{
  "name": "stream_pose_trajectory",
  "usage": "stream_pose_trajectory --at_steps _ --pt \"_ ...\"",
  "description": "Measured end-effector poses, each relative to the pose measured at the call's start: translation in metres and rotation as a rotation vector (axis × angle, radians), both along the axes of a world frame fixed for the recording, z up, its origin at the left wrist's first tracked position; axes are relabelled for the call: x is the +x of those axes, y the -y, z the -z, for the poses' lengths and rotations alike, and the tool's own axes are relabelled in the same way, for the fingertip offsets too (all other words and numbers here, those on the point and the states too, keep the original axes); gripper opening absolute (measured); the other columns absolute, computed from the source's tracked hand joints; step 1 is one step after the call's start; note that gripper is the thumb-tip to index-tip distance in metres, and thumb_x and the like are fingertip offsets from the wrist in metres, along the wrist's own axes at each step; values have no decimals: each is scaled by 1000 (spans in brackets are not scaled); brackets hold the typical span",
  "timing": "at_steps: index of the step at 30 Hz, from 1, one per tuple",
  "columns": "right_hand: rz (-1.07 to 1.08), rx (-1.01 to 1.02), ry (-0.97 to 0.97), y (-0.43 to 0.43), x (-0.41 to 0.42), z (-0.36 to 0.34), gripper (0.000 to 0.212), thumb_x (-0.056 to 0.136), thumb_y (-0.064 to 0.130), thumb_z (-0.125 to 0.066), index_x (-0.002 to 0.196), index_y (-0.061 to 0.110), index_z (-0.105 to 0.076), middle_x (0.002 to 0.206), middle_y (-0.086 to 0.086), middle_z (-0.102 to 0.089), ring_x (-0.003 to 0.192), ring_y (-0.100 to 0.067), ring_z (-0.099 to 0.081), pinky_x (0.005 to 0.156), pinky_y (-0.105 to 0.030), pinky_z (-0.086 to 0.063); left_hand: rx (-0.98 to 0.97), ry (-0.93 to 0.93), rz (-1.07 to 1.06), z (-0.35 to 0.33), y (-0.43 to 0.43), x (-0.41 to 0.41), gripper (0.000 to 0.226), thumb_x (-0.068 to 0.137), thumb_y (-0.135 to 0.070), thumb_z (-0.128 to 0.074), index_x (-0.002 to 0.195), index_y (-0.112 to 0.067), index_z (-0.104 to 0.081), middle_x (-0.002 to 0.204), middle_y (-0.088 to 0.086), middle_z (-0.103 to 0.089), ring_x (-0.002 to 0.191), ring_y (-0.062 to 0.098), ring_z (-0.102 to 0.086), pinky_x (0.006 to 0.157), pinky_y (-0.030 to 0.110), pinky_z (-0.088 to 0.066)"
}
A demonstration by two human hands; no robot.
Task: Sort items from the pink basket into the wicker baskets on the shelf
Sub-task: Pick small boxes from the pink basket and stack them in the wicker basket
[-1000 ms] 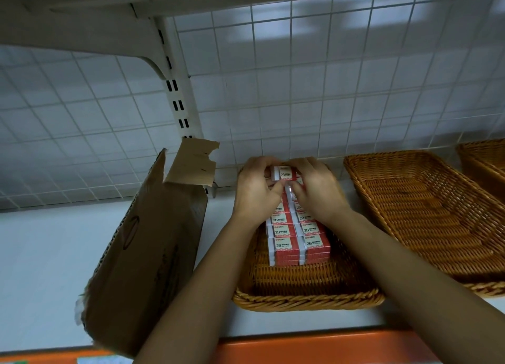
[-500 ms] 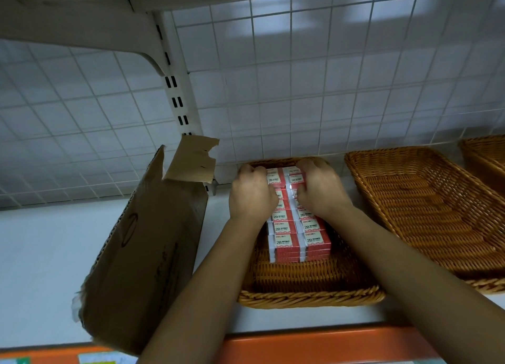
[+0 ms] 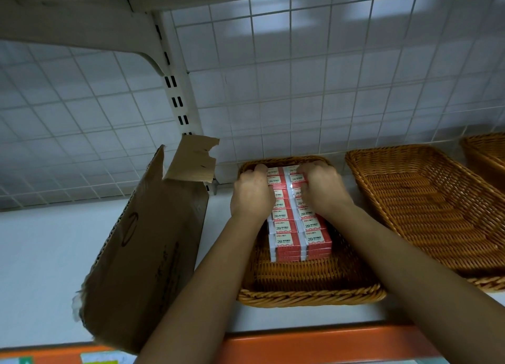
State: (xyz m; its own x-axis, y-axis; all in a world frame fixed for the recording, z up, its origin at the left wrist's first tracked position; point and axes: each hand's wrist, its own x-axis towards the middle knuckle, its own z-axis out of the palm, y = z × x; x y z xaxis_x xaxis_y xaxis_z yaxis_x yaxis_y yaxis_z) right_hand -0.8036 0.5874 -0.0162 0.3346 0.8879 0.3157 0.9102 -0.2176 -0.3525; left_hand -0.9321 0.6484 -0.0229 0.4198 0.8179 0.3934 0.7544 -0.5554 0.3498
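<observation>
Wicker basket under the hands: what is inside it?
Two side-by-side rows of stacked red 2B boxes. The left hand and right hand cover the far boxes; anything beneath the stack is hidden.

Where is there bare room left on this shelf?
Free: the empty wicker basket on the right, the white shelf left of the cardboard box, and the strip in the middle basket in front of the red 2B boxes. Crowded: its back half, where left hand and right hand grip those boxes.
</observation>
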Motion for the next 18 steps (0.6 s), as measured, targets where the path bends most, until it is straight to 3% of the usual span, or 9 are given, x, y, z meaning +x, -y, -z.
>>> stream_pose_trajectory --at_steps 4,10,13,18 --pt "6 -41 -49 -1 0 -4 42 86 17 -59 127 12 -52 126 -10 -54 115 -26 -50 94 -33 -42 -88 -45 47 -7 -8 0 33 88 -20 -61 117 -4 -55 111 12 -63 100 27 -59 75 30 -46" --pt "-84 -286 -105 -12 7 -32 48 86 28 -64 129 13 -49 124 -8 -58 112 -26 -55 92 -34 -44 -352 -341 107 -46 -21 11 42 86 -25 -66 123 -12 -52 121 6 -60 107 24 -57 79 27 -43" --pt "-105 -365 -79 -16 10 -42 47 86 32 -65 128 15 -52 126 -5 -59 111 -24 -56 85 -29 -43 -394 -434 157 -55 -26 9 52 84 -23 -68 131 -11 -50 131 7 -55 118 24 -52 82 25 -37" --pt "-117 -424 -20 -13 12 -50 43 87 25 -63 128 11 -54 129 -7 -56 117 -24 -53 89 -27 -41 -356 -496 200 -61 -31 8 59 83 -31 -70 134 -9 -50 135 7 -53 123 25 -48 89 25 -36"
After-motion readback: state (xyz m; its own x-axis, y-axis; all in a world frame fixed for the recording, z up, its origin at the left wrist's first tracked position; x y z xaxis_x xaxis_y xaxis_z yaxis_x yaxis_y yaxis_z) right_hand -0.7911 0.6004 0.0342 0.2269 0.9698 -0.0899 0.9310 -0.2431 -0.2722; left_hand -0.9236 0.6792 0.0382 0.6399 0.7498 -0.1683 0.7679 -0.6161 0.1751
